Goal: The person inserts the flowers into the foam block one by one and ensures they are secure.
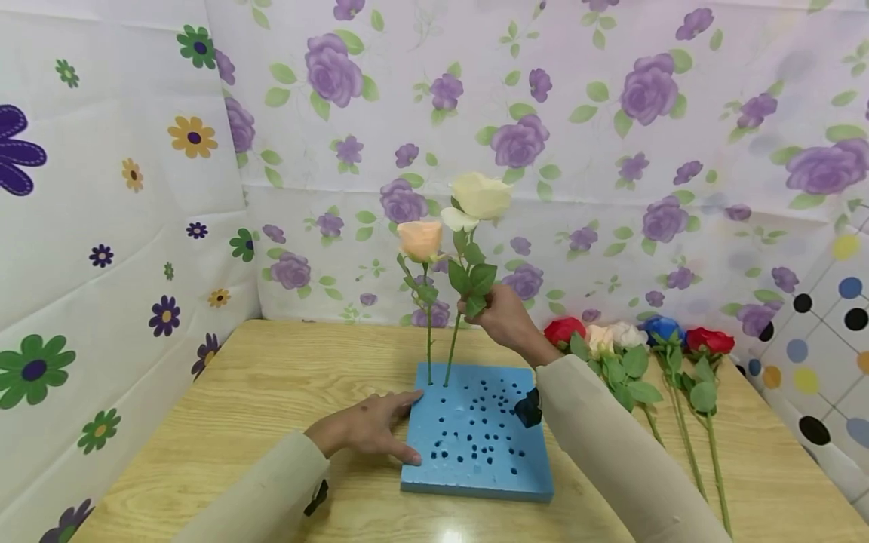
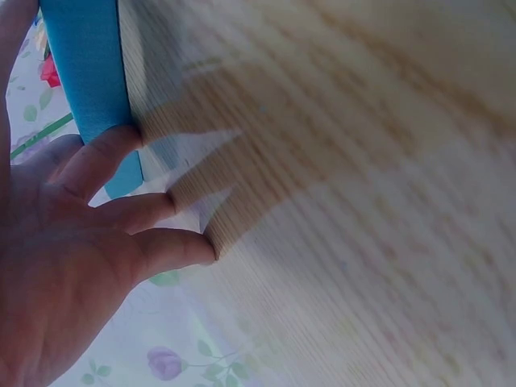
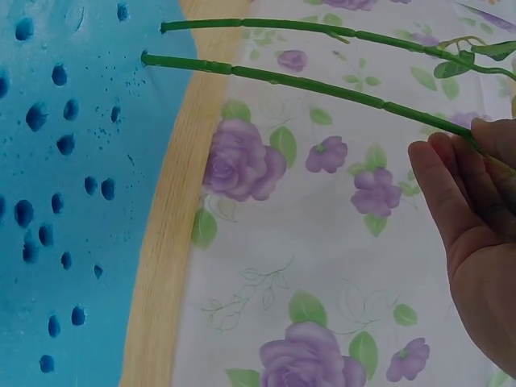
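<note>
A blue foam board (image 1: 468, 475) full of small holes lies on the wooden table. Two artificial roses stand in holes near its far left corner: a peach rose (image 1: 419, 240) and a taller white rose (image 1: 483, 196). My right hand (image 1: 505, 317) pinches the white rose's green stem (image 3: 322, 87) just under its leaves; the stem's lower end sits in a hole. With fingers spread, my left hand (image 1: 370, 426) touches the board's left side. In the left wrist view, fingertips (image 2: 173, 248) of that hand rest on the table beside the board's blue edge (image 2: 89, 72).
On the table's right lie several more artificial roses: a red one (image 1: 563, 330), a peach one (image 1: 600, 339), a white one (image 1: 627, 335), a blue one (image 1: 661, 329) and another red one (image 1: 709, 339). Floral cloth (image 1: 577, 151) hangs behind the table (image 1: 271, 392).
</note>
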Available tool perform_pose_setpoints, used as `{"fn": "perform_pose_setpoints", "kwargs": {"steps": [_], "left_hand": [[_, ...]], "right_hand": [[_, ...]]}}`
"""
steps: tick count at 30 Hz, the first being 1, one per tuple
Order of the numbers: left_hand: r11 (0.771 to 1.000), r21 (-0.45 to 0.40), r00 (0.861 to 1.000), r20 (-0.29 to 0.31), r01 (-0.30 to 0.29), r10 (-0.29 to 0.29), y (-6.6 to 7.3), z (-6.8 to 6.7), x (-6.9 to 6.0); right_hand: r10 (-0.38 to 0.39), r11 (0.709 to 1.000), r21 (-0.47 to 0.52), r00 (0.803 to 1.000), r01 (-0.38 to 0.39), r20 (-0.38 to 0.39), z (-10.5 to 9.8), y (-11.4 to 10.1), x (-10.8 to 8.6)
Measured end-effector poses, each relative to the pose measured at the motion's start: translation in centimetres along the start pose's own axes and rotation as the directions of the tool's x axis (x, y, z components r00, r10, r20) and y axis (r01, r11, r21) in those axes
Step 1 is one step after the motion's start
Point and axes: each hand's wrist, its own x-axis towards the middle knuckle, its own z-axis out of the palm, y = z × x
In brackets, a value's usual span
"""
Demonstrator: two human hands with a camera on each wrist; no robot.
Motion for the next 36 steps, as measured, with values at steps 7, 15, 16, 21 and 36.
{"fn": "perform_pose_setpoints", "kwargs": {"steps": [7,15,16,21,36], "left_hand": [[1.0,0.026,1.0,-0.011,0.009,-0.009,0.1,-0.2,0.2],[0.999,0.038,1.0,-0.007,0.016,-0.015,0.1,-0.4,0.4],[0.999,0.04,1.0,-0.006,0.017,-0.016,0.1,-0.4,0.4],[0.999,0.039,1.0,-0.002,0.015,-0.015,0.1,-0.4,0.2],[0.999,0.041,1.0,-0.006,0.011,-0.011,0.1,0.0,-0.1]], "right_hand": [[0.016,0.999,-0.029,1.0,-0.016,0.016,-0.4,-0.1,0.3],[0.032,0.994,-0.101,0.999,-0.03,0.017,-0.4,-0.3,0.4],[0.024,0.993,-0.118,1.0,-0.021,0.018,-0.4,-0.4,0.4],[-0.046,0.984,-0.171,0.999,0.049,0.022,0.0,-0.3,0.6],[-0.096,0.988,-0.12,0.994,0.101,0.049,1.4,0.1,0.7]]}}
